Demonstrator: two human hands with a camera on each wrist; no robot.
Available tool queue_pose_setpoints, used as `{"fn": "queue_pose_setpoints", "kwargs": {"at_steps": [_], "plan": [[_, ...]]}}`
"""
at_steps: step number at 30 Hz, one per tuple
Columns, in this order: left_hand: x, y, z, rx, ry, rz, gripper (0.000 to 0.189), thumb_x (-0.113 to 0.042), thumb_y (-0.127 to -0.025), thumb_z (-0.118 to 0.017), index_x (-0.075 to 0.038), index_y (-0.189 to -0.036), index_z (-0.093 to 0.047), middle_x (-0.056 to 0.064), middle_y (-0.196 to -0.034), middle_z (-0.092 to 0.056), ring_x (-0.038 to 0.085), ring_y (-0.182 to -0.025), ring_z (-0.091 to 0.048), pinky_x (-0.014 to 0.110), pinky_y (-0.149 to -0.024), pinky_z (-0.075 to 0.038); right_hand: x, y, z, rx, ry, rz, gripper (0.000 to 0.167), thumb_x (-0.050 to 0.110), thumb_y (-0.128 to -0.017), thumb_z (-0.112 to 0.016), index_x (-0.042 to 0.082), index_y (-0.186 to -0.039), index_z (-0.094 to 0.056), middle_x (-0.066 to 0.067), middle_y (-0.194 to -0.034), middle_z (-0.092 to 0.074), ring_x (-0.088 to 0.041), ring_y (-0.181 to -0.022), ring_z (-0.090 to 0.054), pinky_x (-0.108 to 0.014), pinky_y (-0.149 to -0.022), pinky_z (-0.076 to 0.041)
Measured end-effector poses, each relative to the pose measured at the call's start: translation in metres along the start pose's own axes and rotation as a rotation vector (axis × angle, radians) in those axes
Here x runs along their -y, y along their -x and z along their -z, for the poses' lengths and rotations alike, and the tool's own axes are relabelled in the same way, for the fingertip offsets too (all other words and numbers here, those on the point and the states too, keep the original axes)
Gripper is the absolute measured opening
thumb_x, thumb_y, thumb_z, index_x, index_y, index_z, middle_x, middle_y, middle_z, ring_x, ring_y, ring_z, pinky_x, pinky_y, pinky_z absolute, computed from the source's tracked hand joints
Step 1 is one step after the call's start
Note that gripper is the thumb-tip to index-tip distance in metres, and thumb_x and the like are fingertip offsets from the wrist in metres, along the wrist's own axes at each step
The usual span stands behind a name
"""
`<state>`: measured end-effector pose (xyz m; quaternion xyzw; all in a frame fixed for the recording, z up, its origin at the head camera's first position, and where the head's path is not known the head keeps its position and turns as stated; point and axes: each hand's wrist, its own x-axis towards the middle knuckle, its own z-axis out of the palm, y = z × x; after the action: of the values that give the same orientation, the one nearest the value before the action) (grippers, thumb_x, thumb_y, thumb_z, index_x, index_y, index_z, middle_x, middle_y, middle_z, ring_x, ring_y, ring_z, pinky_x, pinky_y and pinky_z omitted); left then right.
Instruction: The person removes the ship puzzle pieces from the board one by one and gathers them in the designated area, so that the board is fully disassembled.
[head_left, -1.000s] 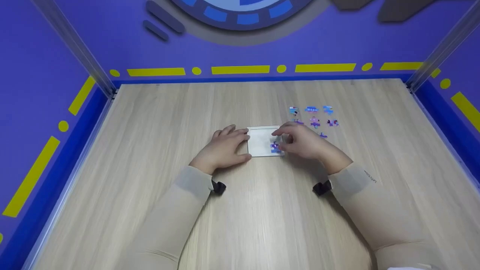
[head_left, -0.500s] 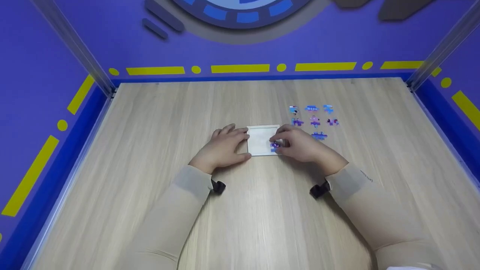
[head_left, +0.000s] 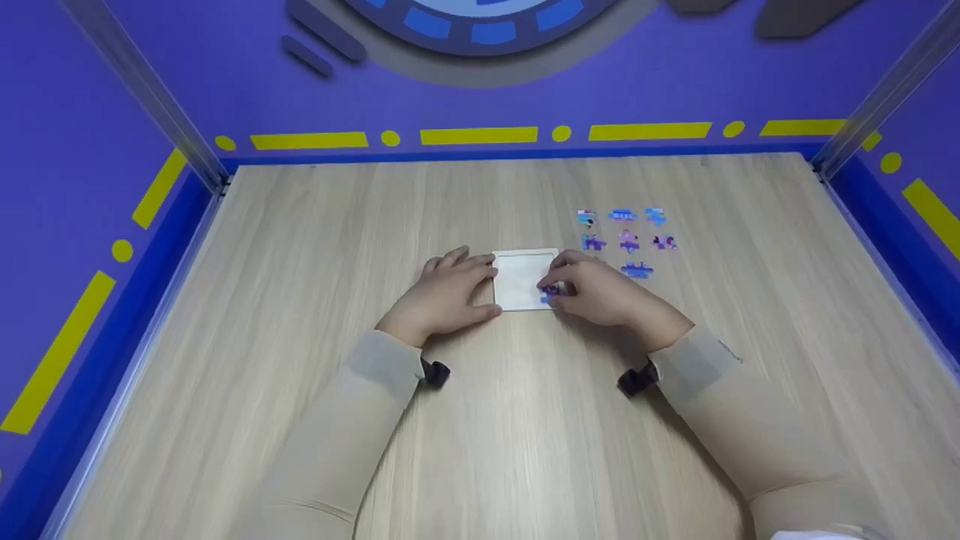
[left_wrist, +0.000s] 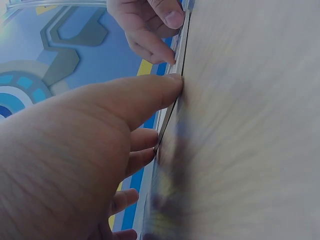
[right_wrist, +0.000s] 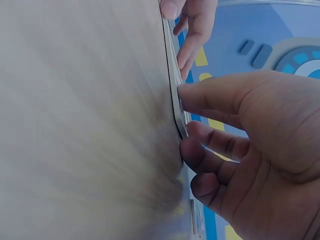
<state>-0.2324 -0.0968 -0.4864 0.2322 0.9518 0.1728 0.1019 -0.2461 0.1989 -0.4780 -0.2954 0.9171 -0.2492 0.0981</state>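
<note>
A square white puzzle tray [head_left: 517, 281] lies on the table between the two hands. My left hand [head_left: 446, 296] rests with its fingers spread, fingertips and thumb touching the tray's left side; the left wrist view shows its thumb [left_wrist: 150, 95] right at the tray edge. In the tray's lower right corner is a purple and blue jigsaw piece [head_left: 545, 298], partly covered by my right hand [head_left: 600, 292]. Curled index finger and thumb of that hand pinch at the piece. From the right wrist, the right hand's thumb [right_wrist: 210, 97] sits at the tray rim, the piece itself hidden.
Several loose jigsaw pieces lie in rows beyond the right hand, among them a pink one [head_left: 628, 240] and a blue one [head_left: 637, 269]. A blue wall [head_left: 480, 105] with yellow marks borders the wooden table [head_left: 337, 217] at the back.
The right hand has shifted slightly left and its fingers have closed in on the piece in the tray corner, uncovering loose pieces behind it. The left hand stays at the tray's side.
</note>
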Motion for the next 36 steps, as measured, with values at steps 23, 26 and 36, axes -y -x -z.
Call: {"fn": "queue_pose_setpoints", "kwargs": {"at_steps": [23, 26, 36], "plan": [[-0.0004, 0.0011, 0.0007, 0.004, 0.002, 0.004, 0.071, -0.057, -0.106, -0.072, -0.020, -0.166, -0.058, -0.001, -0.184, -0.042, 0.039, -0.177, -0.022, 0.064, -0.141, -0.022, 0.0019, 0.0016, 0.0018, 0.006, -0.021, -0.011, 0.032, 0.014, -0.101, -0.082, 0.010, -0.133, -0.083, -0.013, -0.124, -0.072, -0.025, -0.098, -0.063, -0.039, -0.086, -0.050], [-0.0005, 0.0010, 0.0006, 0.004, 0.001, 0.002, 0.071, -0.057, -0.106, -0.072, -0.020, -0.165, -0.058, 0.000, -0.184, -0.042, 0.040, -0.177, -0.023, 0.065, -0.141, -0.022, 0.0023, 0.0012, 0.0016, 0.010, -0.018, -0.018, 0.032, 0.015, -0.102, -0.082, 0.010, -0.133, -0.083, -0.013, -0.124, -0.072, -0.025, -0.098, -0.063, -0.040, -0.087, -0.051], [-0.0003, 0.0011, 0.0010, -0.001, -0.005, -0.008, 0.071, -0.057, -0.107, -0.072, -0.018, -0.165, -0.059, 0.001, -0.184, -0.042, 0.040, -0.177, -0.024, 0.066, -0.141, -0.022, 0.0021, 0.0006, 0.0025, 0.011, -0.021, -0.063, 0.032, 0.016, -0.101, -0.085, 0.010, -0.133, -0.083, -0.011, -0.119, -0.072, -0.025, -0.099, -0.061, -0.039, -0.086, -0.051]]}}
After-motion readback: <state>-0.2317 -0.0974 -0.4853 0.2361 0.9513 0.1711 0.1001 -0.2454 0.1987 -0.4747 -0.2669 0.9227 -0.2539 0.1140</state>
